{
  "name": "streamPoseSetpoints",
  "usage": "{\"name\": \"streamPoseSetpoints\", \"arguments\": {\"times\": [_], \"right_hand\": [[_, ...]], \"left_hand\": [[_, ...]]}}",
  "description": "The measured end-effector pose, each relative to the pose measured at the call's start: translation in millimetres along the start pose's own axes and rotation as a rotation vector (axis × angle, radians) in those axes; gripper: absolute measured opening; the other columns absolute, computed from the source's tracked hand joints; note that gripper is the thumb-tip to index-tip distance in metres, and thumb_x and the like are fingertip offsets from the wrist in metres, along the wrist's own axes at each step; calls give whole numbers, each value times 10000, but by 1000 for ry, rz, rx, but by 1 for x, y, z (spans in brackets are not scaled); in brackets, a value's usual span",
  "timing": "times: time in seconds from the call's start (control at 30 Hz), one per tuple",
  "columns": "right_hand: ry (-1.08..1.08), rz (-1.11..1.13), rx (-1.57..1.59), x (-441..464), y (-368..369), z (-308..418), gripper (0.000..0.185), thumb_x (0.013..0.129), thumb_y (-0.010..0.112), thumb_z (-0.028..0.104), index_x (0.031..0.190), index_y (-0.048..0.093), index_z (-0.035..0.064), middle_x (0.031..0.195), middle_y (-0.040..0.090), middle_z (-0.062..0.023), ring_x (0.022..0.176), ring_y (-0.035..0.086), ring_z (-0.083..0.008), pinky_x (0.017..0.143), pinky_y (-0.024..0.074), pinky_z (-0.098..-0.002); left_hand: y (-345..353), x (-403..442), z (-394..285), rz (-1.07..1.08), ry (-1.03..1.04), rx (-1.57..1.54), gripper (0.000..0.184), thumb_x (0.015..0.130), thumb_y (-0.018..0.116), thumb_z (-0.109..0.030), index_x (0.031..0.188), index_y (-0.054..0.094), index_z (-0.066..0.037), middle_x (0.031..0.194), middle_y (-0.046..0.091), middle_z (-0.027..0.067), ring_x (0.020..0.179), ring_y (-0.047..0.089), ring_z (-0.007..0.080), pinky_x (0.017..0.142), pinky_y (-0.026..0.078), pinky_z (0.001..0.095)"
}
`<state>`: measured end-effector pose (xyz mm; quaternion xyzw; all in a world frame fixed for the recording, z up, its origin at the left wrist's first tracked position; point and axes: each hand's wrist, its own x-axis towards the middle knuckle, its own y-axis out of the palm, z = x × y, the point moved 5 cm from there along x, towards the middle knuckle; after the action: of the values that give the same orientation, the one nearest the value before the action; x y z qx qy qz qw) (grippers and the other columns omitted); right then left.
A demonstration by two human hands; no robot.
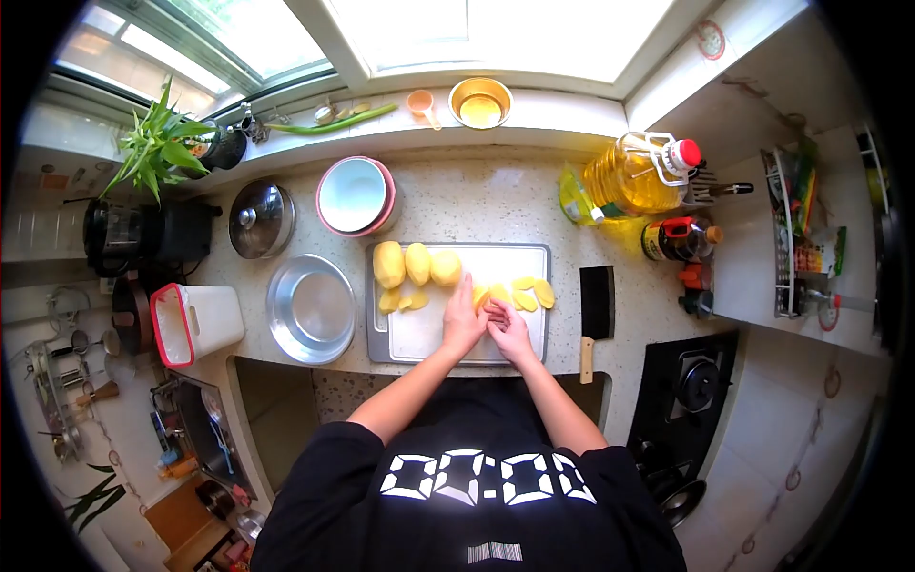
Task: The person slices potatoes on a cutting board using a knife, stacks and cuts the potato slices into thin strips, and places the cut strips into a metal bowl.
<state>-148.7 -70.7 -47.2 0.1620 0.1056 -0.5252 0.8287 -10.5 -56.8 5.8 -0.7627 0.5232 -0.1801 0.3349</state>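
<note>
A cutting board [405,334] with a grey rim lies on the counter before me. My left hand [463,316] rests on it, fingers stretched out and close together, along the left side of some potato slices [481,295]. From the right, my right hand [509,330] has its fingers bent in around the near end of those slices; its fingertips are partly hidden. Whole peeled potatoes [389,264] stand in a row at the board's upper left, with smaller cut pieces [391,300] below them. More loose slices [524,292] lie right of my hands.
Right of the board lies a cleaver [598,305], wooden handle toward me. A metal basin [312,310] sits at the left, stacked bowls [353,194] behind it. An oil jug [634,176] and sauce bottle [672,239] stand back right, near a stove [681,400].
</note>
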Motion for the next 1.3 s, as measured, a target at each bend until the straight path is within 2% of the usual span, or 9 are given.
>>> {"name": "streamPoseSetpoints", "arguments": {"times": [0.1,0.3,0.63,0.8,0.87,0.97,1.03,1.1,1.3], "right_hand": [[52,-47,-93,3,-4,-5,518,904,669,9,1399,517,-6,1162,681,-133,948,688,-172,856,571,-305],[136,-28,-102,3,-5,-10,493,925,613,-33,1408,514,-31,1133,670,-115,945,670,-148,871,555,-290],[71,-44,-147,1,-5,-6,441,918,549,-72,1357,568,-32,1133,681,-108,979,669,-165,901,544,-293],[141,-60,22,-1,-10,6,568,889,570,-92,1439,489,23,1333,580,-111,1075,641,-191,945,532,-319],[90,-36,20,1,-14,4,790,838,665,-38,1550,344,85,1505,432,-111,1212,576,-227,978,518,-345],[-237,-3,-482,-8,-4,69,996,766,770,54,1604,236,114,1541,382,-131,1286,522,-266,989,511,-375],[-273,54,-551,-10,2,95,1114,700,847,155,1606,203,89,1559,352,-171,1368,447,-314,1078,440,-412],[-308,108,-622,-9,7,110,1247,634,924,257,1608,169,65,1578,322,-212,1449,372,-363,1167,369,-450],[-379,131,-746,-2,16,112,1175,619,931,305,1559,281,34,1527,410,-238,1432,390,-406,1181,348,-466]], "left_hand": [[-1,-4,-5,49,32,40,887,793,709,-142,1569,299,-17,1284,590,224,1159,558,402,1042,452,473],[1,-11,-2,-68,190,68,765,798,707,-139,1490,417,12,1228,575,223,1159,521,413,987,463,498],[21,-13,6,27,46,120,617,821,718,-164,1388,531,-8,1150,553,217,1069,563,400,939,495,478],[15,-7,9,29,44,-36,563,825,721,-145,1347,555,-15,1138,613,211,1043,613,373,933,515,466],[8,-1,8,125,-150,-346,516,851,692,-132,1336,561,-18,1139,638,193,1037,641,331,916,532,442],[11,4,10,338,-470,-855,455,900,580,-121,1340,547,-8,1179,663,147,1074,661,273,897,563,404],[8,3,5,561,-665,-1208,454,909,539,-116,1349,537,-3,1203,658,130,1103,655,271,907,569,401],[6,1,-1,626,-670,-1326,501,939,464,-194,1407,500,-18,1285,635,144,1157,640,301,998,531,445],[10,-3,-10,764,-719,-1556,601,1030,401,-462,1479,451,-66,1434,563,141,1284,589,277,1105,451,459]]}}
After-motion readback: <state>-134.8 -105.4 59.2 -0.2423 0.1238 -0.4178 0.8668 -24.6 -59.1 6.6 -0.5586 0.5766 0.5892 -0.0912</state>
